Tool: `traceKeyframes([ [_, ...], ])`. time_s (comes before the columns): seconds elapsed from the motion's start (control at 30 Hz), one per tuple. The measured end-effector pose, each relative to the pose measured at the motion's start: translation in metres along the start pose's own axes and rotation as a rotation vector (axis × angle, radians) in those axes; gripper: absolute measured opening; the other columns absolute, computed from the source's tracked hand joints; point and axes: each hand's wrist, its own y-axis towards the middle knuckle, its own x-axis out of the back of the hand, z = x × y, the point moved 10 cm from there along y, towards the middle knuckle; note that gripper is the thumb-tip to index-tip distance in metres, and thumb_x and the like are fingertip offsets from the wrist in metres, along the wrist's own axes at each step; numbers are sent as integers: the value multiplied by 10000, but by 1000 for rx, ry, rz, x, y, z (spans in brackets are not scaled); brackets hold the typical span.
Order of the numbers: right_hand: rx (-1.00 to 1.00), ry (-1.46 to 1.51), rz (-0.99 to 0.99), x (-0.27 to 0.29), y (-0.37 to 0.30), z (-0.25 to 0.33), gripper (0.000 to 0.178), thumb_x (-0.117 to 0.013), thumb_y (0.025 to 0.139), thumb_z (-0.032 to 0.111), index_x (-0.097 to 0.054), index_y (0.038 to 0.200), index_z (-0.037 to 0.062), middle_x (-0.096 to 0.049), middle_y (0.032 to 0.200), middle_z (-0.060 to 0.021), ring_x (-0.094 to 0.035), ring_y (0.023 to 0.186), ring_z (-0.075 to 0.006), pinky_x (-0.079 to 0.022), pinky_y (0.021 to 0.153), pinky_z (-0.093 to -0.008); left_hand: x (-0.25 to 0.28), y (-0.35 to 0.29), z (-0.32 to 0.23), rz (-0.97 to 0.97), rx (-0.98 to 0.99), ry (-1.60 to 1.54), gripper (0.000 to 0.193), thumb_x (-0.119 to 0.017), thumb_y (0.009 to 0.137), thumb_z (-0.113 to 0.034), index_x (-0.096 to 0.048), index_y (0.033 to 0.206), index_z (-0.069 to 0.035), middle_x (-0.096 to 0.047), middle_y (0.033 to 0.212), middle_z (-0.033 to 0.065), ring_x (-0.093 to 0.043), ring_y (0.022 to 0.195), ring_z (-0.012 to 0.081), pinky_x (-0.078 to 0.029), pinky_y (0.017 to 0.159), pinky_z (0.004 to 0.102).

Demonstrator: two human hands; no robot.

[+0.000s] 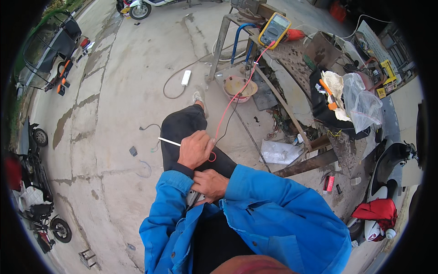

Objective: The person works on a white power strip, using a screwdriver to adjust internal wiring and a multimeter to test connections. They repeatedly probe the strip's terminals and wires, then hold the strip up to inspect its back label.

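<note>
White rod (169,142) is poking out of the left hand (196,150), its long axis running nearly crosswise, free end pointing to the person's left and tilting a bit away from the body. It's hovering in front of the black trouser leg (185,124), tip reaching just past the edge. The left hand is wrapping around it, knuckles up, and a red lead (223,116) is running to that hand from a yellow multimeter (275,29) that's propping up on the metal bench. The right hand (211,184) is tucking in nearer the lap, fingers bending beside a grey piece (193,199); can't tell if it's pinching that, or if the 2 hands are touching.
</note>
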Motion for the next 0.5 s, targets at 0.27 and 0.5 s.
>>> traceKeyframes([
  [0.27,-59,3,3,5,9,-22,652,-938,760,507,-726,1137,19,-690,1101,-138,-679,1029,-324,-609,788,-434,10,10,28,-183,21,-153,159,-743,916,-42,-624,815,-13,-595,815,138,-637,725,379,-512,616,477],
  [0.5,-82,17,37,10,19,-35,613,-952,732,515,-665,1001,45,-663,1054,-117,-669,962,-283,-590,717,-410,20,-1,82,-307,303,-591,264,-643,1093,-177,-610,905,7,-570,813,93,-553,688,211,-448,637,352],
])
